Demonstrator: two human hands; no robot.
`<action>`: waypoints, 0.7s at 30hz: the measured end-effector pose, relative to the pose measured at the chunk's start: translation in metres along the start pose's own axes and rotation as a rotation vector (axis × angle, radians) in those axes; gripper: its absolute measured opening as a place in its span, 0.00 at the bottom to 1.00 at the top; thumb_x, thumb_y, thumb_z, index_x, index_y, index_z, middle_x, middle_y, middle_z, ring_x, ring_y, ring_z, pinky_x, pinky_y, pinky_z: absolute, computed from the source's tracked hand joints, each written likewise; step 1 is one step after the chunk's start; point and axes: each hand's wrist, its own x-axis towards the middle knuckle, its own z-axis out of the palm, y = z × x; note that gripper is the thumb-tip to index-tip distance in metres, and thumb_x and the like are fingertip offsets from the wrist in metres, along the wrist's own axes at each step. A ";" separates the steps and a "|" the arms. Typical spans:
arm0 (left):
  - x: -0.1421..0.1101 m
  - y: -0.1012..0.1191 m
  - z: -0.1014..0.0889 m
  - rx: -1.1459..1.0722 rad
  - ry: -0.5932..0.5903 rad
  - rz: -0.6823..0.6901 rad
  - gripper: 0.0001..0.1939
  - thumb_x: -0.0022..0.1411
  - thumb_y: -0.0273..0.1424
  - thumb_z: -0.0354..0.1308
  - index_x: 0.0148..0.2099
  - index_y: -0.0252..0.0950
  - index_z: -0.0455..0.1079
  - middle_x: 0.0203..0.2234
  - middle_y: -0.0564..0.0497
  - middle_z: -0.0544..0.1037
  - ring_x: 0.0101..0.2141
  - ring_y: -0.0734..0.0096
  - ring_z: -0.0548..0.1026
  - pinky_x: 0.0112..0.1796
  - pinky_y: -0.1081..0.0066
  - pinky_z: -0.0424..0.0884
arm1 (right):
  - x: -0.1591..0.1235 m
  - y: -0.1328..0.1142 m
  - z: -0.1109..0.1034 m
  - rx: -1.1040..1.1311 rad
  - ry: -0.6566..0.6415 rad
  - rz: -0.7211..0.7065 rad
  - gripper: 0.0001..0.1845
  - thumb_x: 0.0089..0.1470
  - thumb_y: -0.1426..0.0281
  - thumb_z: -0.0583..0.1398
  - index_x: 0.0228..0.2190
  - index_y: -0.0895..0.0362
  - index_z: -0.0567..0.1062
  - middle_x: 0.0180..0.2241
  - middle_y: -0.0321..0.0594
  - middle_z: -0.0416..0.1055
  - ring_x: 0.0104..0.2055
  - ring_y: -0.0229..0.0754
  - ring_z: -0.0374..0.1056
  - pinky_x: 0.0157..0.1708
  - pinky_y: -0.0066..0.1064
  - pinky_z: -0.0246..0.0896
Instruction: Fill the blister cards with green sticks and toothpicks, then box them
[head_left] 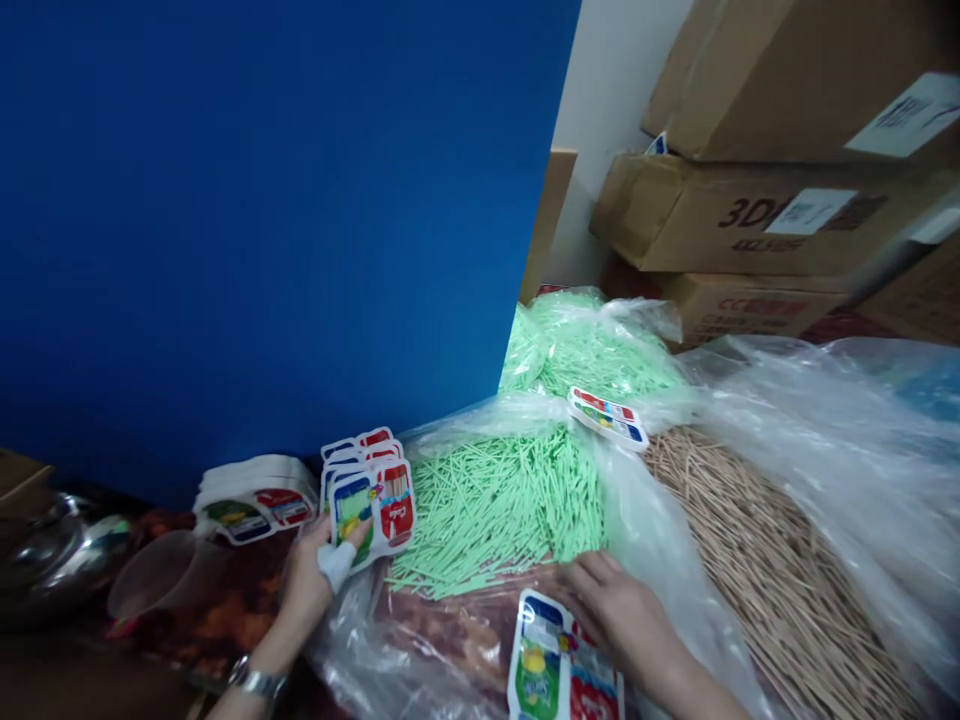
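Observation:
My left hand (311,560) is closed around a fanned stack of printed packets (375,505), marked with a blue-green half and a red "Cola" half. White wrapping covers part of its thumb. My right hand (622,605) has its fingers stretched out at the near right edge of a heap of thin green sticks (510,500). Its thumb side is partly hidden. Beside and below it lies another printed packet (551,665) on the clear plastic sheet. No sticks show clearly in the right hand.
A stack of packets (255,490) stands at left, near a clear plastic bowl (157,575). Brown sticks (765,560) fill a plastic bag at right; one packet (607,418) rests between heaps. A blue panel (262,220) and cardboard boxes (750,215) stand behind.

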 end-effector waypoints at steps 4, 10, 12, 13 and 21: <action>0.015 -0.021 -0.006 0.516 0.144 0.262 0.26 0.58 0.48 0.51 0.47 0.31 0.71 0.41 0.38 0.73 0.44 0.47 0.69 0.44 0.55 0.67 | -0.019 0.007 0.015 -0.217 -0.273 0.197 0.12 0.45 0.64 0.67 0.32 0.55 0.75 0.34 0.45 0.72 0.38 0.54 0.68 0.31 0.38 0.63; 0.013 -0.020 0.003 0.572 0.214 0.264 0.36 0.59 0.46 0.51 0.63 0.29 0.53 0.57 0.32 0.60 0.56 0.43 0.60 0.54 0.50 0.58 | -0.027 0.009 0.013 -0.139 -0.366 0.311 0.16 0.46 0.61 0.66 0.36 0.55 0.75 0.39 0.45 0.72 0.43 0.52 0.66 0.38 0.37 0.59; 0.011 -0.013 0.004 0.566 0.242 0.283 0.34 0.59 0.44 0.53 0.62 0.30 0.55 0.60 0.33 0.56 0.59 0.40 0.56 0.55 0.48 0.57 | -0.028 0.011 0.012 -0.082 -0.348 0.336 0.11 0.52 0.62 0.62 0.36 0.55 0.74 0.39 0.44 0.72 0.42 0.50 0.67 0.38 0.35 0.59; 0.010 -0.008 0.004 0.564 0.273 0.309 0.33 0.59 0.42 0.55 0.61 0.31 0.57 0.61 0.33 0.55 0.59 0.39 0.56 0.55 0.47 0.57 | -0.028 0.012 0.012 -0.056 -0.334 0.340 0.10 0.54 0.63 0.60 0.36 0.55 0.74 0.38 0.43 0.72 0.42 0.49 0.67 0.38 0.34 0.58; -0.018 0.054 0.047 0.266 0.259 0.780 0.24 0.55 0.28 0.64 0.54 0.36 0.66 0.53 0.40 0.68 0.54 0.47 0.66 0.54 0.50 0.63 | -0.030 0.014 0.012 -0.034 -0.287 0.379 0.10 0.60 0.69 0.52 0.35 0.56 0.73 0.30 0.42 0.75 0.36 0.47 0.69 0.32 0.31 0.55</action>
